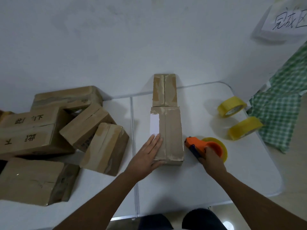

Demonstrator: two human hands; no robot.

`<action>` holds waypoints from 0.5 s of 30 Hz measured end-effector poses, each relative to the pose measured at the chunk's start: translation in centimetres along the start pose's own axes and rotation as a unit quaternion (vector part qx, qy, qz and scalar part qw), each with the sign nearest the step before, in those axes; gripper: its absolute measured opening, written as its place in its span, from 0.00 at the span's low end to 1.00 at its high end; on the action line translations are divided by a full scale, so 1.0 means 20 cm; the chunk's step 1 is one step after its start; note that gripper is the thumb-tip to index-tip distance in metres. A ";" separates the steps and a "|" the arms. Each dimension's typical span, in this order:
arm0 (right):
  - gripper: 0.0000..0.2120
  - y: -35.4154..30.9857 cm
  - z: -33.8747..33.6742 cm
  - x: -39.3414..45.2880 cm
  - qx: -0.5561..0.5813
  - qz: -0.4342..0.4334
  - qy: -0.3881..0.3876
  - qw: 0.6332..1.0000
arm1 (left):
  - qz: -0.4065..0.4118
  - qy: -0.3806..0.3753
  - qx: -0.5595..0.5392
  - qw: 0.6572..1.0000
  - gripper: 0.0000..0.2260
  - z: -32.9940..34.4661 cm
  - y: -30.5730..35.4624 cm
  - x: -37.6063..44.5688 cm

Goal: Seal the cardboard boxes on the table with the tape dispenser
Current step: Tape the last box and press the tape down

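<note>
Box [169, 135] in the table's [232, 180] middle, seam up, looks light and stiff, likely to skid unless pinned. The left hand [147, 155] lies flat with fingers spread on its near left corner. Just beside it the right hand [211, 156] grips the orange tape dispenser [206, 146] by its handle, the sensible hold. Unsealed boxes [66, 130] pile left; spare tape rolls [239, 117] sit right.

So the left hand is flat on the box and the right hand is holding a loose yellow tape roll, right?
Not quite. In the head view the left hand lies flat on the box, but the right hand grips the orange tape dispenser, not a loose roll.
</note>
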State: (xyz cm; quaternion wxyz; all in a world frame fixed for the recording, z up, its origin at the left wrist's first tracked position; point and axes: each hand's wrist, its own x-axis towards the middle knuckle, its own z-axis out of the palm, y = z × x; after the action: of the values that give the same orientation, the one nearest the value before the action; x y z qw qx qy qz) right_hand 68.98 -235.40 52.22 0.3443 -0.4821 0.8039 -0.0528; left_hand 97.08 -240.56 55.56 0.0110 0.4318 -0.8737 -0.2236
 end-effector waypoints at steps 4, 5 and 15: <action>0.13 0.02 -0.03 0.00 -0.024 -0.020 0.009 0.999 | -0.018 0.004 0.018 1.000 0.36 0.02 0.07 0.00; 0.10 0.03 -0.05 -0.01 -0.048 -0.029 0.020 0.998 | -0.017 0.004 0.028 0.999 0.36 0.02 0.07 0.00; 0.12 -0.08 -0.43 -0.11 0.200 0.003 0.099 0.975 | -0.030 0.041 0.002 0.999 0.33 -0.08 0.05 0.07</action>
State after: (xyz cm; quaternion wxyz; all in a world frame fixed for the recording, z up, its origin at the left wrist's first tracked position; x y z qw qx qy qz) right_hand 65.61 -236.56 60.49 0.3524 -0.3933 0.8088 -0.2589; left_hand 95.76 -241.67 57.09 0.0393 0.4665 -0.8597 -0.2043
